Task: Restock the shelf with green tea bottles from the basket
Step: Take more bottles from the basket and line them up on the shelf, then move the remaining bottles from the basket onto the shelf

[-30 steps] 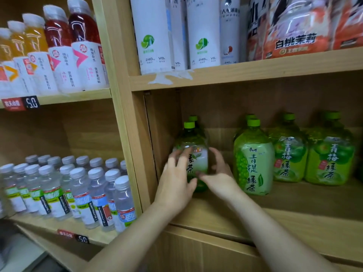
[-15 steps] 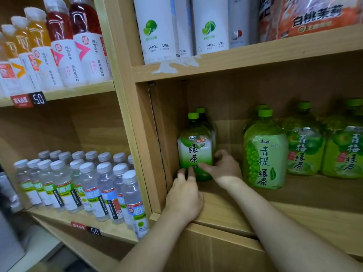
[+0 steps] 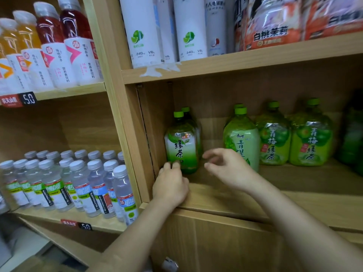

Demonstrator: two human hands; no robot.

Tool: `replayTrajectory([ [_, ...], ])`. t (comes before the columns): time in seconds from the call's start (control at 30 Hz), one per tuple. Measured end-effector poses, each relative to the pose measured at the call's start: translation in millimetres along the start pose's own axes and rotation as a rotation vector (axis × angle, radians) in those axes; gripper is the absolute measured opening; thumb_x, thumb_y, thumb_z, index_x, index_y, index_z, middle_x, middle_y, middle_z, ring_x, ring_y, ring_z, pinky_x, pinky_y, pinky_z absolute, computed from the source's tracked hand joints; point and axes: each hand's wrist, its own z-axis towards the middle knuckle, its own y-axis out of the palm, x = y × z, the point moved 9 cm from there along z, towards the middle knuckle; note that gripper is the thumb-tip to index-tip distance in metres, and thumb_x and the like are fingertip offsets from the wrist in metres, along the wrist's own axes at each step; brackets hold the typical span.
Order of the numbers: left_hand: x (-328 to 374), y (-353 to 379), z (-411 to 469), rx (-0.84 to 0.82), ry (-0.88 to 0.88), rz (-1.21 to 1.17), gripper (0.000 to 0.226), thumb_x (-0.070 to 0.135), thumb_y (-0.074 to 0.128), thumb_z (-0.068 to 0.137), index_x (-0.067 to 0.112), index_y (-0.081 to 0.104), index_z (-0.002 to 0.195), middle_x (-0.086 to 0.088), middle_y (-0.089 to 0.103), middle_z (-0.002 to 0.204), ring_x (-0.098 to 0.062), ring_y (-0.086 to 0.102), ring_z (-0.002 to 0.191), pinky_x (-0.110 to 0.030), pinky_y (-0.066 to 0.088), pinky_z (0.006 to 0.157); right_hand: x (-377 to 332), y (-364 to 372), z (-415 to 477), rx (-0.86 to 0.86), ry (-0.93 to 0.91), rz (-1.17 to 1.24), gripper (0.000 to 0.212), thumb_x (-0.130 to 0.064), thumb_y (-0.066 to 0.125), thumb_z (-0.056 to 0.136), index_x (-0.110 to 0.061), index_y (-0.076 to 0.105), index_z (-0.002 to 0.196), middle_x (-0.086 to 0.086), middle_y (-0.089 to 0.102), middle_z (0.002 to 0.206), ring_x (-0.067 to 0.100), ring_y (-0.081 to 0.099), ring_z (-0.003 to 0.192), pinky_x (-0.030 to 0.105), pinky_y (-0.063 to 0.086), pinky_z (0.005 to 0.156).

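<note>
A green tea bottle (image 3: pixel 181 143) with a green cap stands upright at the left end of the wooden shelf (image 3: pixel 275 195), a second one right behind it. My left hand (image 3: pixel 170 185) lies low on the shelf in front of the bottle, fingertips touching its base. My right hand (image 3: pixel 227 167) hovers to the bottle's right, fingers loosely spread, clear of it and holding nothing. The basket is out of view.
Further right on the same shelf stand lighter green grape and plum tea bottles (image 3: pixel 275 140). White bottles (image 3: pixel 145 32) fill the shelf above. The left bay holds water bottles (image 3: pixel 78 185) below and red and orange drinks (image 3: pixel 59 48) above. A gap lies between the tea rows.
My right hand has let go of the green tea bottle and drawn back to the right. My left hand slid down from the bottle's side to its base. The bottle stands on the shelf.
</note>
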Motion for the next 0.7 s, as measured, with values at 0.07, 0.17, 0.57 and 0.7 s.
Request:
replayTrajectory([
  [0.07, 25.6, -17.2, -13.3, 0.085, 0.160, -0.052, 0.043, 0.021, 0.047, 0.091, 0.015, 0.048, 0.133, -0.006, 0.051, 0.125, -0.024, 0.050, 0.117, -0.034, 0.040, 0.096, -7.6, -25.6, -24.4, 0.029, -0.056, -0.161, 0.018, -0.026, 0.061, 0.087, -0.025, 0.067, 0.104, -0.009, 0.067, 0.085, 0.012, 0.064, 0.085, 0.030, 0.051, 0.082],
  [0.17, 80.5, -32.4, -45.0, 0.127, 0.474, -0.058, 0.034, 0.024, 0.044, 0.090, 0.019, 0.063, 0.118, 0.000, 0.062, 0.113, -0.020, 0.057, 0.105, -0.033, 0.048, 0.088, -12.7, -61.2, -61.2, 0.039, -0.120, -0.459, 0.020, -0.030, 0.057, 0.089, -0.028, 0.064, 0.108, -0.007, 0.070, 0.087, 0.015, 0.065, 0.085, 0.034, 0.053, 0.078],
  [0.57, 280.3, -2.5, -213.3, 0.030, 1.308, -0.218, 0.028, 0.022, 0.042, 0.081, 0.015, 0.068, 0.089, 0.000, 0.065, 0.083, -0.021, 0.061, 0.074, -0.031, 0.052, 0.050, 62.2, -200.3, -286.5, -0.047, 0.245, -0.855, 0.020, -0.041, 0.054, 0.090, -0.036, 0.059, 0.109, -0.022, 0.054, 0.070, -0.002, 0.056, 0.072, 0.015, 0.044, 0.067],
  [0.7, 344.2, 36.9, -246.9, -0.161, 1.342, -0.438, 0.031, 0.027, 0.043, 0.079, 0.021, 0.069, 0.094, 0.003, 0.067, 0.085, -0.019, 0.064, 0.077, -0.028, 0.054, 0.062, 98.6, -253.9, -397.3, 0.187, 0.579, -0.535, 0.006, -0.024, 0.065, 0.088, -0.030, 0.065, 0.087, -0.015, 0.061, 0.055, -0.005, 0.054, 0.051, 0.007, 0.037, 0.052],
])
